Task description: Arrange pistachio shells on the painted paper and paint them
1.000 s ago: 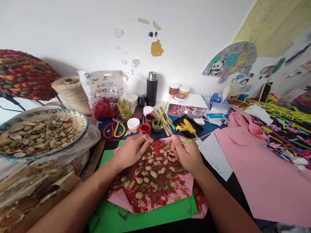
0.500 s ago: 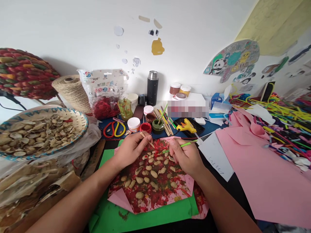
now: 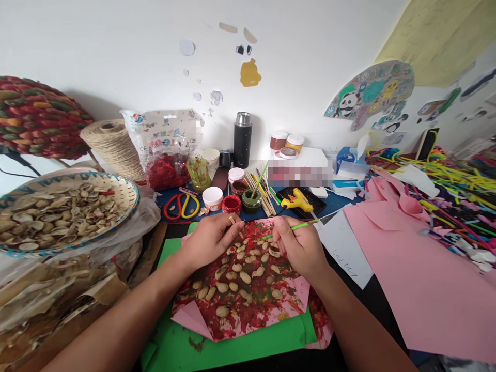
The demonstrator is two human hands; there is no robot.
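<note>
My left hand [image 3: 215, 237] is closed above the far left of a paint-smeared pink sheet [image 3: 256, 323]. A thin tan wooden stick [image 3: 232, 220] is pinched in it; only a short end shows between the fingers. Opposite it, my right hand [image 3: 298, 243] grips a green paintbrush [image 3: 300, 226], its tip pointing left over the sheet. Several peanut shells [image 3: 245, 278] lie scattered on the sheet below both hands. Under the sheet is a green mat [image 3: 232, 356]. Just beyond stand an open jar of red paint [image 3: 231, 204] and a jar of dark green paint [image 3: 251, 201] with a brush in it.
At left sits a woven basket [image 3: 132, 199] of peanut shells beside a twine spool [image 3: 112, 147]. Scissors [image 3: 182, 206], a black flask [image 3: 243, 139] and a yellow glue gun [image 3: 298, 201] line the back. Pink paper [image 3: 418, 279] and pipe cleaners [image 3: 449, 175] cover the right.
The stick in my left hand has turned, so less of it shows. My right hand has shifted slightly right and up with the green paintbrush.
</note>
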